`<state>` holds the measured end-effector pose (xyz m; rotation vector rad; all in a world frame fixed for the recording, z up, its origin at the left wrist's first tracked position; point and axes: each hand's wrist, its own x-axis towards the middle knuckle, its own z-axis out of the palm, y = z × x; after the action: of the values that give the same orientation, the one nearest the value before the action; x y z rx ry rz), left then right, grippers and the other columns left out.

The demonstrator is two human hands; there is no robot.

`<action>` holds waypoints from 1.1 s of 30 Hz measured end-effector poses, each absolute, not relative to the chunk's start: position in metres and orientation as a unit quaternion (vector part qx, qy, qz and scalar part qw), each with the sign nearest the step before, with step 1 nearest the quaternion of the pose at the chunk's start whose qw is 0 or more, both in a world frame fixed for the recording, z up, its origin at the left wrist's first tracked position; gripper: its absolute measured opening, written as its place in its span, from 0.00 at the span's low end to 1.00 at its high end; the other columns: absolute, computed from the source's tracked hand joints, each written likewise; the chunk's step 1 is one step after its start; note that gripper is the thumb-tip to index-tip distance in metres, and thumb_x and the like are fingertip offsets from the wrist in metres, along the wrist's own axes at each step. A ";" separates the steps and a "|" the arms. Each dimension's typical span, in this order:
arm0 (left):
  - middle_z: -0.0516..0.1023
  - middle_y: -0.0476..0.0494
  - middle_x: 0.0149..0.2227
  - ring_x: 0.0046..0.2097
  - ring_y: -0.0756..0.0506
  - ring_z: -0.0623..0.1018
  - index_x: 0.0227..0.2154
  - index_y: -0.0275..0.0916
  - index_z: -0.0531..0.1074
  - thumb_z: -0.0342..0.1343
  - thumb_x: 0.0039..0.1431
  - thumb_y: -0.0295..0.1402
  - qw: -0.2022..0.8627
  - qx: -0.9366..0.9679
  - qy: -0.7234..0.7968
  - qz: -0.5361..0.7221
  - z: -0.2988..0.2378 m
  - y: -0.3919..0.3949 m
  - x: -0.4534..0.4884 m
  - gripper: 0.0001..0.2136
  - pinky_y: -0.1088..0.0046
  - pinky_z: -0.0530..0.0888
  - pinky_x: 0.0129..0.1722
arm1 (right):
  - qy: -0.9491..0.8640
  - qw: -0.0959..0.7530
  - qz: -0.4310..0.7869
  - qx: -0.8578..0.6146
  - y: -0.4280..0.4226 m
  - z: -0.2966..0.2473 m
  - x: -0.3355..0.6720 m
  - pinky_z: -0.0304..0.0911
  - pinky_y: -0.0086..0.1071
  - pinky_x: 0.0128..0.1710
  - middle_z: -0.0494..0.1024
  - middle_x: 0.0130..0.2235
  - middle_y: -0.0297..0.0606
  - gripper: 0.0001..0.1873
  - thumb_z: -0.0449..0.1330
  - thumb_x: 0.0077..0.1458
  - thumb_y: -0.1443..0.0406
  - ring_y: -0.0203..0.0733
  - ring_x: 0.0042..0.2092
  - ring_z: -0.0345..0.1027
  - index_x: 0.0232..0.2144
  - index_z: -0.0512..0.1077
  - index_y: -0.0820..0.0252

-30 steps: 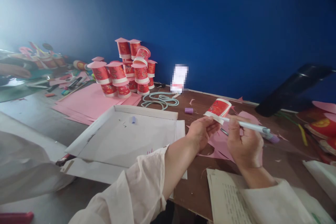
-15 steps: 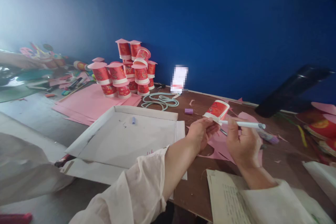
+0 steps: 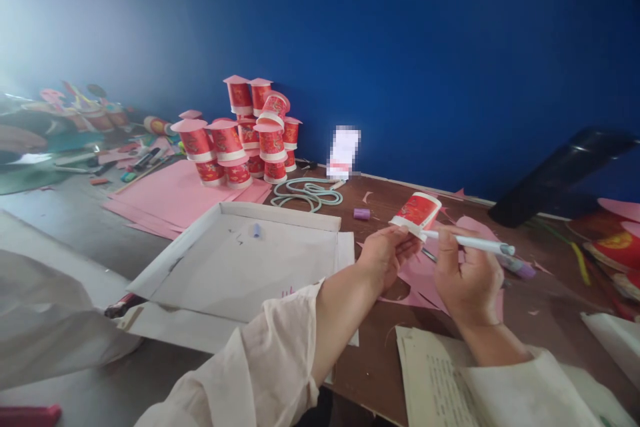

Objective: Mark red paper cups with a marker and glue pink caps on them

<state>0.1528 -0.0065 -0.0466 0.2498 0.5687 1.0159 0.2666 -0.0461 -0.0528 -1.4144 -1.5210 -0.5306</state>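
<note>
My left hand (image 3: 385,255) pinches the white rim of a red paper cup (image 3: 418,211), which lies tilted on its side above the brown table. In my right hand (image 3: 465,277) is a white pen (image 3: 470,241), gripped in closed fingers with its tip at the cup's rim. Pink paper cut-outs (image 3: 425,273) lie on the table under both hands. Both sleeves are cream-coloured.
A pile of red cups with pink lids (image 3: 240,137) stands on pink sheets (image 3: 170,197) at the back left. A flat white cardboard tray (image 3: 240,260) lies in front. A green cord (image 3: 307,192), a purple cap (image 3: 361,213), printed paper (image 3: 435,373) and a black object (image 3: 560,173) surround my hands.
Cup and pen have barely shifted; the pen tip stays at the cup's rim. The view has drifted slightly. At the far left another person's arm has moved.
</note>
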 end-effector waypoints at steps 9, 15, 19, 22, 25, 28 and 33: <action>0.77 0.41 0.26 0.30 0.49 0.78 0.28 0.29 0.76 0.53 0.61 0.21 0.829 0.116 0.273 0.474 -0.046 -0.007 0.151 0.09 0.68 0.75 0.48 | -0.627 0.464 -0.207 -0.591 -0.045 -0.053 0.269 0.64 0.38 0.39 0.81 0.34 0.43 0.15 0.53 0.64 0.58 0.46 0.37 0.74 0.33 0.76 0.59; 0.77 0.41 0.26 0.30 0.49 0.78 0.28 0.30 0.76 0.53 0.61 0.20 0.828 0.113 0.272 0.476 -0.046 -0.007 0.153 0.08 0.68 0.75 0.48 | -0.625 0.455 -0.209 -0.599 -0.046 -0.053 0.268 0.63 0.39 0.39 0.81 0.34 0.45 0.17 0.51 0.65 0.57 0.47 0.37 0.73 0.33 0.76 0.59; 0.78 0.41 0.27 0.30 0.49 0.78 0.28 0.30 0.76 0.53 0.61 0.20 0.829 0.114 0.274 0.474 -0.044 -0.007 0.153 0.09 0.69 0.75 0.48 | -0.624 0.458 -0.204 -0.599 -0.046 -0.051 0.268 0.63 0.39 0.39 0.80 0.34 0.45 0.16 0.52 0.65 0.58 0.47 0.37 0.73 0.33 0.75 0.59; 0.77 0.41 0.26 0.30 0.49 0.78 0.28 0.30 0.76 0.53 0.61 0.20 0.827 0.114 0.278 0.475 -0.045 -0.007 0.153 0.09 0.68 0.75 0.48 | -0.625 0.458 -0.213 -0.596 -0.046 -0.052 0.269 0.63 0.39 0.40 0.80 0.33 0.44 0.16 0.52 0.64 0.58 0.47 0.37 0.73 0.32 0.75 0.60; 0.77 0.41 0.26 0.30 0.49 0.78 0.28 0.30 0.76 0.53 0.60 0.20 0.828 0.116 0.272 0.477 -0.046 -0.007 0.153 0.08 0.68 0.76 0.48 | -0.622 0.463 -0.211 -0.595 -0.046 -0.053 0.268 0.64 0.39 0.41 0.80 0.34 0.45 0.16 0.52 0.64 0.58 0.46 0.38 0.73 0.33 0.76 0.61; 0.77 0.41 0.26 0.29 0.49 0.78 0.28 0.30 0.76 0.53 0.60 0.20 0.829 0.114 0.272 0.475 -0.046 -0.007 0.153 0.08 0.68 0.76 0.47 | -0.625 0.456 -0.195 -0.603 -0.047 -0.052 0.268 0.65 0.40 0.41 0.80 0.33 0.44 0.17 0.52 0.64 0.57 0.47 0.37 0.74 0.32 0.76 0.60; 0.78 0.40 0.29 0.32 0.49 0.79 0.30 0.30 0.76 0.54 0.60 0.21 0.829 0.111 0.270 0.477 -0.048 -0.006 0.153 0.07 0.69 0.76 0.46 | -0.607 0.494 -0.209 -0.586 -0.048 -0.049 0.268 0.68 0.44 0.44 0.81 0.40 0.46 0.15 0.52 0.65 0.59 0.48 0.43 0.74 0.40 0.77 0.61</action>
<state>0.1531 -0.0057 -0.0476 0.2357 0.5738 1.0120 0.2681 -0.0484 -0.0489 -1.4219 -1.4726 -0.5072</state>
